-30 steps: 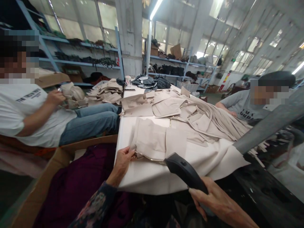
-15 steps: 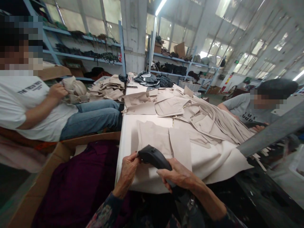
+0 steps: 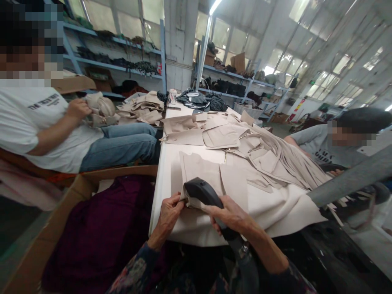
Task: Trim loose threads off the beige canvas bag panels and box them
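Note:
My right hand [image 3: 231, 214] is wrapped round the handle of a black, curved hand-held thread trimmer [image 3: 204, 191], whose thick hose runs down toward my lap. Its head lies over the near left corner of a beige fabric piece [image 3: 200, 169]. That corner is pinched between the thumb and fingers of my left hand [image 3: 168, 214], just left of the trimmer's head. The rest of the piece rests flat on the white-covered table [image 3: 167, 161]. Where exactly the trimmer's mouth meets the cloth is hidden.
Beige pieces and long strips [image 3: 275, 153] are heaped across the table, with black bundles [image 3: 199, 100] behind. On the left, a cardboard box [image 3: 69, 208] holds dark purple cloth [image 3: 101, 228]. One person [image 3: 45, 118] sits left, another [image 3: 318, 141] right, near a slanting grey pole [image 3: 352, 173].
The trimmer's head has shifted slightly right and up, and more of the fabric edge shows beneath it. My left hand still pinches the corner. The whole view has tilted slightly.

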`<state>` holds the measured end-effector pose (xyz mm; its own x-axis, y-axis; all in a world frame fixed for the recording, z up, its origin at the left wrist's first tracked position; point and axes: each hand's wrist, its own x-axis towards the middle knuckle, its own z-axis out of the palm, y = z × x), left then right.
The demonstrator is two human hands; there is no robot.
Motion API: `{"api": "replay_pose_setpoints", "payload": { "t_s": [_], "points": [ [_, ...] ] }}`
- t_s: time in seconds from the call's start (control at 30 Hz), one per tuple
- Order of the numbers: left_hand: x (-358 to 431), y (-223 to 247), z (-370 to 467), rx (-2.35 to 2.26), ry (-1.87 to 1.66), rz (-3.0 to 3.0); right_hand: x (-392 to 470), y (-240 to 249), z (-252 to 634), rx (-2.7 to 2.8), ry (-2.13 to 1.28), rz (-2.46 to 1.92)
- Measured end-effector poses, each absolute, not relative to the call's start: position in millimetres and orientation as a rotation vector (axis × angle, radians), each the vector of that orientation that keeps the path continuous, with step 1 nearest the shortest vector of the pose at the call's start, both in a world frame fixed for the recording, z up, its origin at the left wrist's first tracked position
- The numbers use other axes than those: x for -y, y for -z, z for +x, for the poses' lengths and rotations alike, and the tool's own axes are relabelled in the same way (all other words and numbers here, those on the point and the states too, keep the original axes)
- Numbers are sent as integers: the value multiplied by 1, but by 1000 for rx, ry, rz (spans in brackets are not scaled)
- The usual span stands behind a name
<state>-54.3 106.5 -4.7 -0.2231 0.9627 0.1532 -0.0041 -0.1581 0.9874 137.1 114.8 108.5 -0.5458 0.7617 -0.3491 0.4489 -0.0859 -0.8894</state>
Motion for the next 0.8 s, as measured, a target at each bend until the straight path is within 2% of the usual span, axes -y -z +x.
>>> {"api": "replay_pose_setpoints", "payload": {
  "t_s": [0.23, 0.33, 0.43, 0.53, 0.6, 0.67, 0.8],
  "points": [
    [-104, 6, -59, -1387, -1381, 1132, -116, -115, 186, 1800, -1602, -1346],
    [-107, -12, -71, -1695, -1251, 1256, -89, -110, 227, 1726, -1589, -1398],
    [-123, -43, -67, -2054, -1335, 1581, -59, -99, 258, 1618, -1545, -1481],
    [-152, -72, -25, -1948, -1345, 1943, -38, -86, 280, 1514, -1467, -1559],
    [-172, -82, 24, -1814, -1144, 2176, -27, -80, 292, 1456, -1436, -1585],
    [-188, -80, 77, -1745, -891, 2355, -15, -77, 303, 1452, -1376, -1629],
    [-196, -63, 160, -1664, -696, 2423, 13, -83, 322, 1522, -1064, -1793]
  ]
}}
